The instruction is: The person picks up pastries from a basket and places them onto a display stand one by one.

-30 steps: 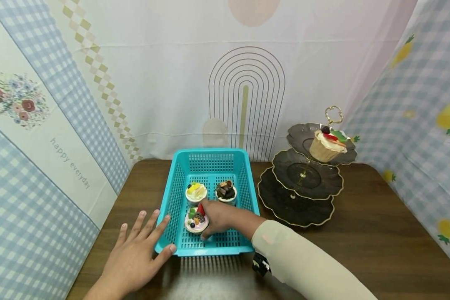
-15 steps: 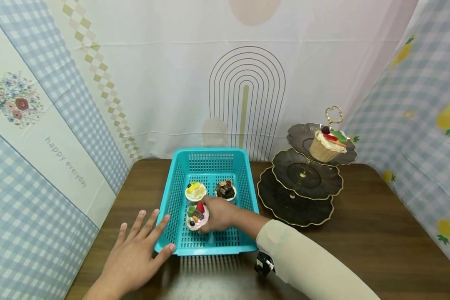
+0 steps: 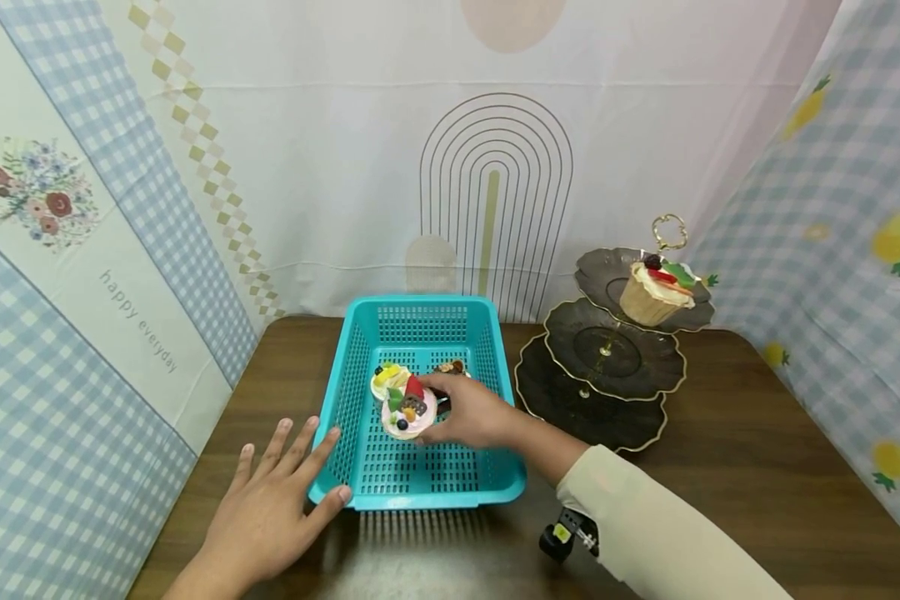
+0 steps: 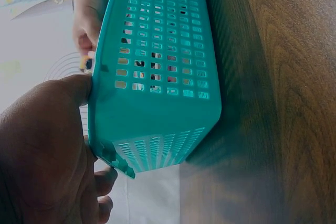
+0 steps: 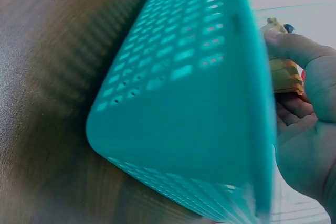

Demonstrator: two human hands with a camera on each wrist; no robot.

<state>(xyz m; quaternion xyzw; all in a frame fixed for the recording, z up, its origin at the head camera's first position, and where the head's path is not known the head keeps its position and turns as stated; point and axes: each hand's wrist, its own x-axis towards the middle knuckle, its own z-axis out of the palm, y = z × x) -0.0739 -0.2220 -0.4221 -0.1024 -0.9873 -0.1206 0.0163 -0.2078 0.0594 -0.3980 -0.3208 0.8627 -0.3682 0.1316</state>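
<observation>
My right hand (image 3: pixel 476 412) pinches a pink-frosted cupcake (image 3: pixel 408 414) topped with a strawberry, a leaf and a blueberry, raised above the floor of the turquoise basket (image 3: pixel 390 502). In the right wrist view, the thumb and fingers hold the cupcake's wrapper (image 5: pixel 286 77) beyond the basket wall. Behind it in the basket sit a yellow-topped cupcake (image 3: pixel 390 377), partly covered, and a chocolate-topped cupcake (image 3: pixel 450 367), mostly hidden by the right hand. My left hand (image 3: pixel 273 504) rests on the basket's near-left rim with its fingers spread and straight.
A dark three-tier cake stand (image 3: pixel 603 354) with gold edges stands right of the basket. On its top tier a cupcake (image 3: pixel 654 293) with cream and fruit lies tilted. Patterned curtains (image 3: pixel 330 167) hang behind and beside the brown wooden table (image 3: pixel 757 467).
The right hand has lifted the pink cupcake from the basket floor and moved slightly right and away from me. The left hand stays at the rim.
</observation>
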